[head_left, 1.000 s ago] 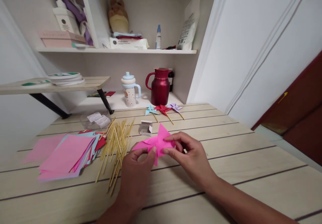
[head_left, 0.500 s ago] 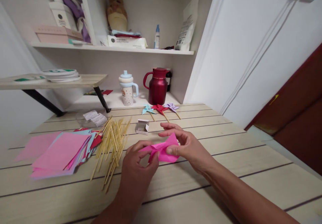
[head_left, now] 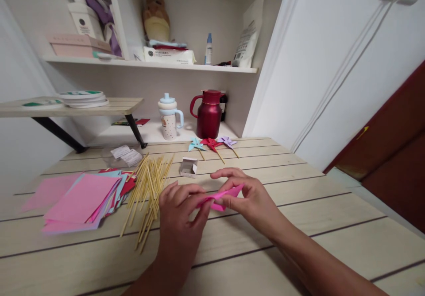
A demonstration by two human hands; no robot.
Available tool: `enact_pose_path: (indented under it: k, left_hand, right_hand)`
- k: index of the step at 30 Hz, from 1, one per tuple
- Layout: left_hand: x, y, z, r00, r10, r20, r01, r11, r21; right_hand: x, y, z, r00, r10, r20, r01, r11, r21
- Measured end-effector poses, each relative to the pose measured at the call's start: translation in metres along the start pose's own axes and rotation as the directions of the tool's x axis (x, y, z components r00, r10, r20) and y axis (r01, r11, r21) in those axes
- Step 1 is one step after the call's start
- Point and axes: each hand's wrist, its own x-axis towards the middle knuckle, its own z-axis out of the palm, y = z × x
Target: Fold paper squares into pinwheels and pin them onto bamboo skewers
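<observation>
A bright pink sheet of paper (head_left: 229, 193), partly folded, is held between both hands above the table. My left hand (head_left: 182, 207) pinches its left end between thumb and fingers. My right hand (head_left: 249, 196) grips the right part, thumb in front and fingers behind. Much of the paper is hidden by the fingers. Beyond the hands lie three finished paper pinwheels on sticks: a light blue pinwheel (head_left: 196, 144), a red pinwheel (head_left: 211, 144) and a purple pinwheel (head_left: 227, 142). A small open box (head_left: 189, 167) sits just behind the left hand.
Left of the hands are loose thin wooden sticks (head_left: 149, 194) and a stack of coloured paper (head_left: 83, 198). A clear container with white labels (head_left: 128, 156) is behind them. A cup (head_left: 168, 118) and a red jug (head_left: 209, 114) stand at the back, near a small raised shelf (head_left: 122, 105).
The pink paper has been tilted flatter and looks narrower, now seen nearly edge-on. Both hands keep hold of it, with the fingers slightly shifted. The view has moved slightly.
</observation>
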Motion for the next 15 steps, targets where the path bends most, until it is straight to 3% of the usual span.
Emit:
enact_pose_path:
  k: [3,5,7,9,12,15]
  left_hand:
    - [0.000,-0.001,0.000,0.963,-0.263,-0.058,0.254,0.959,-0.127]
    - [0.000,-0.006,0.003,0.878,-0.477,-0.029,0.453,0.850,-0.270]
    - [0.000,-0.013,0.008,0.763,-0.642,0.075,0.613,0.680,-0.402]
    - [-0.001,-0.017,0.012,0.681,-0.691,0.242,0.715,0.556,-0.423]
    - [-0.004,-0.015,0.018,0.661,-0.645,0.383,0.745,0.503,-0.439]
    - [-0.009,-0.005,0.022,0.685,-0.653,0.324,0.699,0.463,-0.545]
  right_hand:
    - [0.003,0.007,0.005,0.974,0.218,-0.063,-0.182,0.916,0.358]
    - [0.005,0.012,0.009,0.947,0.306,-0.094,-0.207,0.809,0.550]
    - [0.007,0.015,0.011,0.924,0.359,-0.134,-0.183,0.721,0.668]
    - [0.007,0.015,0.012,0.915,0.376,-0.143,-0.160,0.666,0.729]
    - [0.004,0.011,0.014,0.926,0.356,-0.122,-0.144,0.634,0.760]
    - [-0.001,0.007,0.017,0.942,0.318,-0.109,-0.138,0.659,0.739]
